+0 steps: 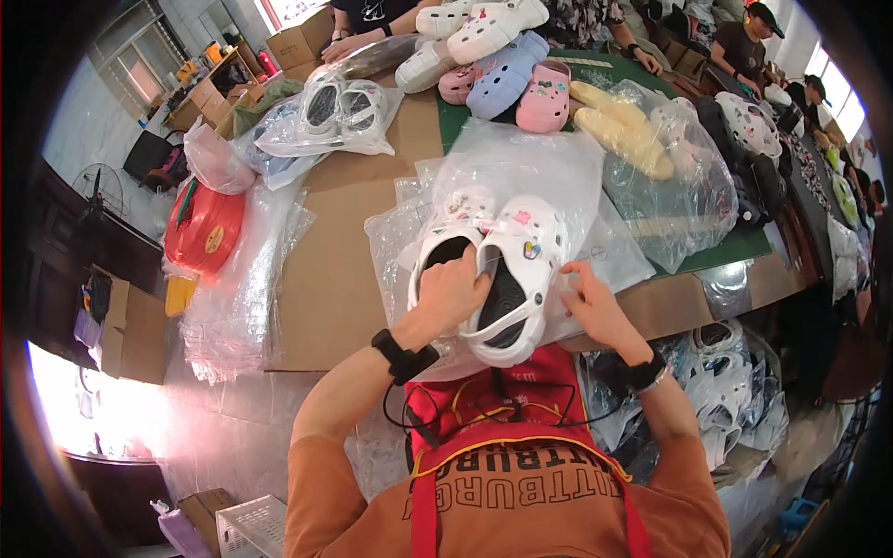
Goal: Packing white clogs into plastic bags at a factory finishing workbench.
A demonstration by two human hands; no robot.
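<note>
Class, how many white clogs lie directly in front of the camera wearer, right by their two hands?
2. The left clog is under the left hand, which hides part of it; the right clog lies beside it, nearer the right hand.

Forms a tabletop (321, 307) of brown cardboard (416, 139) with a green mat (749, 244) at the far right. Carries flat clear bags (539, 158) in the middle, beneath a pair of white clogs (523, 228). To the left, bears stacked plastic sleeves (233, 321) and a red rounded case (205, 228); farther back, a mixed heap of clogs (507, 76); toward the right, pale yellow shapes (625, 144) beside a loose clear bag (693, 216).
</note>
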